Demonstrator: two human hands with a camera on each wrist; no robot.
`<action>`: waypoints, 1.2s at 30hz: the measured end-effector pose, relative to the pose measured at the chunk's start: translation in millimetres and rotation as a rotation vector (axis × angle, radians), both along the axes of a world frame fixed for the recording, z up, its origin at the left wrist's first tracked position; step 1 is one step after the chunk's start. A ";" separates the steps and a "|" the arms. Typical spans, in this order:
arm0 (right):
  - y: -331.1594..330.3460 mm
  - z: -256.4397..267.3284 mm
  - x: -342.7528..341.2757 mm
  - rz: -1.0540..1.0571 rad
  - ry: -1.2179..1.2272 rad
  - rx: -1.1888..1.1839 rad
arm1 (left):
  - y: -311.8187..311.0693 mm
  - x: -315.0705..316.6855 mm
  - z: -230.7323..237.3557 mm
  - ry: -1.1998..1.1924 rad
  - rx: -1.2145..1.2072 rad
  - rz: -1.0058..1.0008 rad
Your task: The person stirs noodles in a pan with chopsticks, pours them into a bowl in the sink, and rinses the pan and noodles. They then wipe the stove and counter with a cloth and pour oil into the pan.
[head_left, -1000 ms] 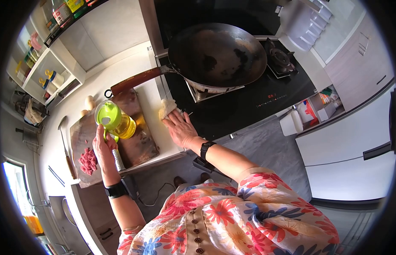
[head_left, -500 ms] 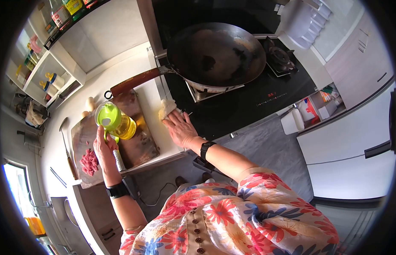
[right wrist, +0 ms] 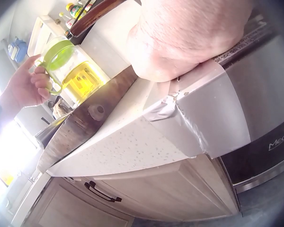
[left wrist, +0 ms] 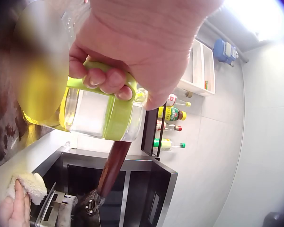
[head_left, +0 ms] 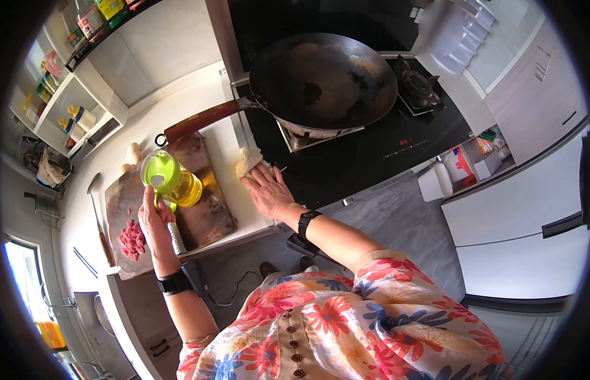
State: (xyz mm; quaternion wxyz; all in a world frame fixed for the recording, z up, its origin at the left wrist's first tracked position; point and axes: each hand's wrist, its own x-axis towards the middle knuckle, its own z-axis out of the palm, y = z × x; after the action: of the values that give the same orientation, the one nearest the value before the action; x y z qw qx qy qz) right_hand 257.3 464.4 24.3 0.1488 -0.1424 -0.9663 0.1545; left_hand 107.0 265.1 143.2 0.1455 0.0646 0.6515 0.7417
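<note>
My left hand [head_left: 155, 221] grips the green handle of a clear oil jug [head_left: 184, 189], fingers curled round it in the left wrist view. Yellow oil fills the lower part of the jug, and its green lid faces up. Beneath it lies the dark wooden cutting board [head_left: 209, 218]. On the counter strip beside the stove, my right hand [head_left: 269, 194] rests with straight fingers on a pale crumpled cloth [head_left: 247, 159]; the left wrist view shows these fingertips against the cloth [left wrist: 34, 187]. Chopped raw meat [head_left: 131, 240] sits on the board's left part.
A large dark wok [head_left: 323, 82] stands on the black stove [head_left: 371, 142], its wooden handle [head_left: 203, 120] reaching over the board's far edge. Left of the board lies a long-handled utensil [head_left: 100, 215]. Eggs [head_left: 134, 152] are behind the board. An open drawer [head_left: 434, 183] juts out at right.
</note>
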 end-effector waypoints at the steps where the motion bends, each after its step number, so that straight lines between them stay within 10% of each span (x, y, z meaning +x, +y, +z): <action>1: -0.1 0.3 -0.1 -0.001 -0.006 0.003 | -0.1 -0.1 0.2 -0.003 -0.004 0.002; 36: -3.3 -2.6 0.2 -0.005 0.022 0.020 | -4.7 -2.9 -5.0 -0.017 0.019 -0.002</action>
State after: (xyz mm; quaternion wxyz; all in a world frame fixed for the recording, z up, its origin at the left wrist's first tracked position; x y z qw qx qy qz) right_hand 257.4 461.1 21.7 0.1611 -0.1418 -0.9657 0.1461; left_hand 104.1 260.4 138.2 0.1511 0.0602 0.6432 0.7482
